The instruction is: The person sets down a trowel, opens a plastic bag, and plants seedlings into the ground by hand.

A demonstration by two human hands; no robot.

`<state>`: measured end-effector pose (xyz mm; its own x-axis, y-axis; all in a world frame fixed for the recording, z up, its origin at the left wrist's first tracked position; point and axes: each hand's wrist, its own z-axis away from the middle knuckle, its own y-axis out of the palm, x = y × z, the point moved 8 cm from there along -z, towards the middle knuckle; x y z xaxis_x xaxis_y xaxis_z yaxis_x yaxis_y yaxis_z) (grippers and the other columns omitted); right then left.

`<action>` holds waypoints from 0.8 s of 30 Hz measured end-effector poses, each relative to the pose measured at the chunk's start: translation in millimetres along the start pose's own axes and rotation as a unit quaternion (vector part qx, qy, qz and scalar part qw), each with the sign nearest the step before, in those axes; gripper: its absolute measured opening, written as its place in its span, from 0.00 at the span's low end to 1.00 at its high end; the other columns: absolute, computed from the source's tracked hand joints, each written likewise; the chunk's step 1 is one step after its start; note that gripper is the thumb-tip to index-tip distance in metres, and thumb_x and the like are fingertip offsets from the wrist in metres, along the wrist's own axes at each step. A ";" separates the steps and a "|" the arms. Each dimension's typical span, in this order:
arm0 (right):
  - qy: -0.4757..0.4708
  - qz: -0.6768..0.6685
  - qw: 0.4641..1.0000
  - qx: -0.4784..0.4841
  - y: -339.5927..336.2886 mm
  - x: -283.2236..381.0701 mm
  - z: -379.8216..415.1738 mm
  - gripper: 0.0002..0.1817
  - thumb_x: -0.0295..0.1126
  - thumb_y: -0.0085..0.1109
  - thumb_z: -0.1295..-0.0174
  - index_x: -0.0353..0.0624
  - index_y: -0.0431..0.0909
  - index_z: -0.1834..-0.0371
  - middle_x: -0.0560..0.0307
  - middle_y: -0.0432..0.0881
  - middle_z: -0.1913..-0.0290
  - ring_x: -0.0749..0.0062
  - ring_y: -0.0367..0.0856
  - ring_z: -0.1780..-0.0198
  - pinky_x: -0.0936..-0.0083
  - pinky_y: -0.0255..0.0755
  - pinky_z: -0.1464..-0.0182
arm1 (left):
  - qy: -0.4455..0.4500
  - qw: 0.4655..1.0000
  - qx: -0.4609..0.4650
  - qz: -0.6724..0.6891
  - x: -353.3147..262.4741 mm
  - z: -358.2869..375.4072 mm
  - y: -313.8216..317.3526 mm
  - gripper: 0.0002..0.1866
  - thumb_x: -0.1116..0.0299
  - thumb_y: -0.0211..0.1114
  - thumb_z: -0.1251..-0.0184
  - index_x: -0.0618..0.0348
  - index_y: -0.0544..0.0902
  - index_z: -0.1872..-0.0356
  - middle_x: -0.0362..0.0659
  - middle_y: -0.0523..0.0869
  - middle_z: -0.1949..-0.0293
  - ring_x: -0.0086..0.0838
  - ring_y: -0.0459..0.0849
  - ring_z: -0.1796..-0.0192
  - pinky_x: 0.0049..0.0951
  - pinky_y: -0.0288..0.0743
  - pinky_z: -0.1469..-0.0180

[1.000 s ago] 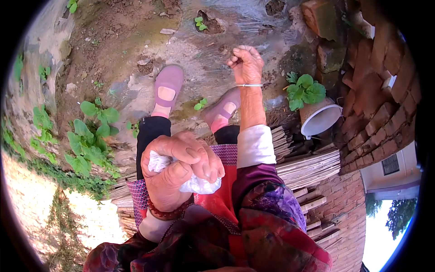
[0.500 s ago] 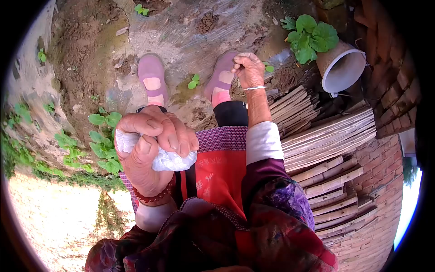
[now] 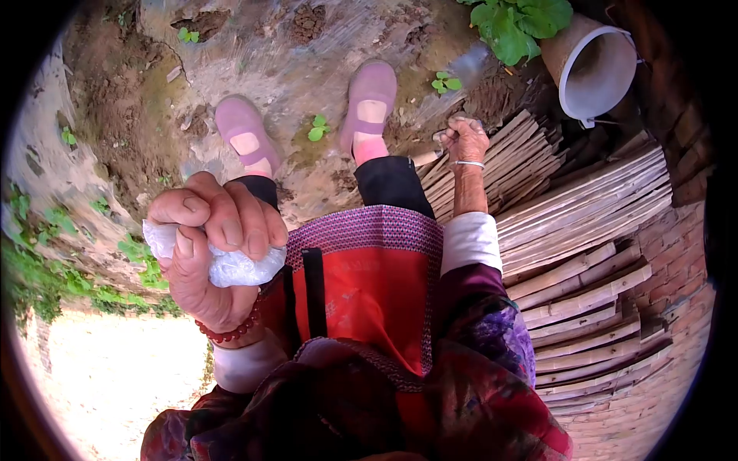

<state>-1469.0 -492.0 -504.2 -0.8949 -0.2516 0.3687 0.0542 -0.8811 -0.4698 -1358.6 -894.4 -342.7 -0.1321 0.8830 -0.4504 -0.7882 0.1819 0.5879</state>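
A crumpled white plastic bag (image 3: 246,266) is gripped in my left hand (image 3: 219,230), whose fingers wrap over it at the lower left, above a red bead bracelet. My right hand (image 3: 463,140), with a silver bangle at the wrist, is curled beside the wooden strips (image 3: 500,170). Its fingers are bent in, and whatever they hold, if anything, is too small to make out. Between my arms lies the red apron (image 3: 377,288) with a patterned border.
A white bucket (image 3: 598,73) lies tipped on its side at the upper right, by a leafy plant (image 3: 511,29). Long split strips (image 3: 592,207) are stacked along a brick wall (image 3: 676,269). Small seedlings (image 3: 318,127) grow near my pink shoes (image 3: 372,88).
My right hand has moved right and down, from in front of the shoe to beside the wooden strips. My left hand, still around the bag, sits further left. The view has shifted.
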 end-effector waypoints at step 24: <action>-0.123 0.105 0.978 -0.134 -105.8 29.6 -130.0 0.08 0.24 0.52 0.43 0.28 0.76 0.66 0.53 0.77 0.77 0.75 0.76 0.80 0.80 0.73 0.82 | -0.142 0.973 0.002 -0.180 90.4 -2.9 35.7 0.10 0.66 0.60 0.39 0.59 0.70 0.66 0.39 0.68 0.77 0.24 0.68 0.80 0.26 0.69 0.76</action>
<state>-1558.7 -354.2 -547.9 -0.7415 -0.5336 0.4067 0.0779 -0.6706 -0.7377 -1400.3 -809.3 -364.4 0.3243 0.8456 -0.4241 -0.7501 0.5030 0.4293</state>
